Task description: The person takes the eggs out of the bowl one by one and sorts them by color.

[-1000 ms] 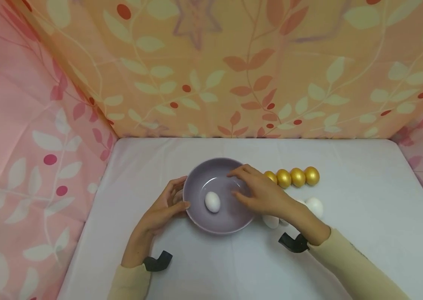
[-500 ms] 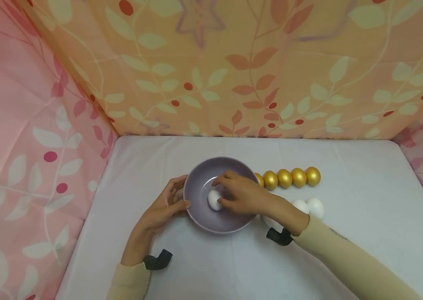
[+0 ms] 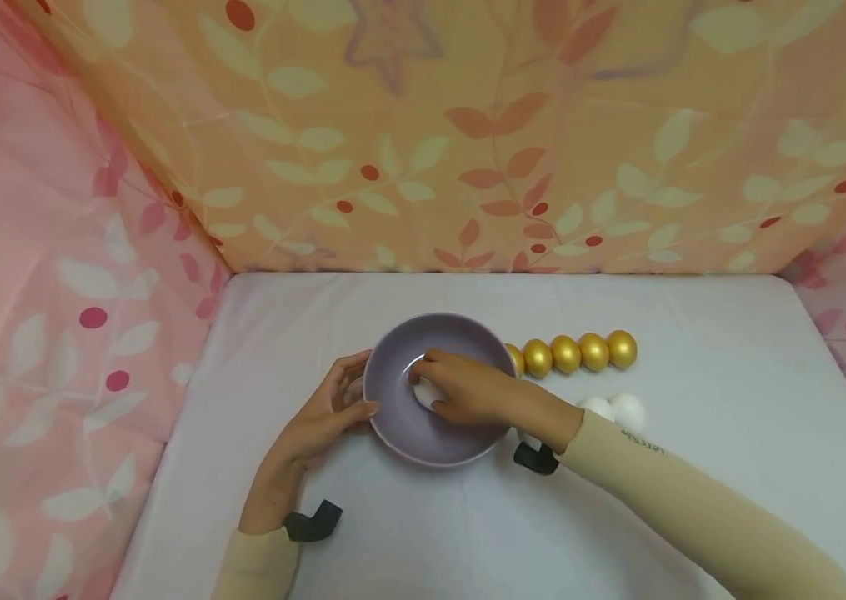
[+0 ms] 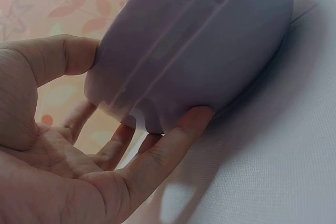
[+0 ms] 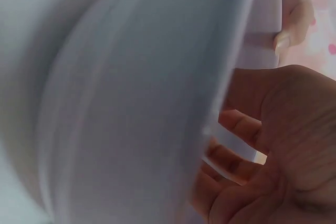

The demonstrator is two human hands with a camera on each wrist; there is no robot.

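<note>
A purple bowl [image 3: 411, 440] sits on the white-covered table. Inside it lies a white egg [image 3: 426, 395], partly covered by my right hand [image 3: 471, 388], whose fingers and thumb curl round it. My left hand [image 3: 327, 421] grips the bowl's left side, thumb at the rim. In the left wrist view, its fingertips [image 4: 199, 115] press the bowl's outer wall [image 4: 194, 45] low down. The right wrist view has the bowl's near wall [image 5: 131, 98] in front, with my right hand [image 5: 283, 145] reaching over the rim; the egg is hidden there.
A row of golden eggs [image 3: 565, 354] extends right from behind the bowl. Several white eggs [image 3: 627, 412] lie nearer, partly hidden by my right forearm. Patterned cloth [image 3: 407, 167] hangs behind the table and at both sides.
My right hand has moved left and down into the bowl, and its fingers have closed round the white egg. The left hand has stayed at the bowl's side.
</note>
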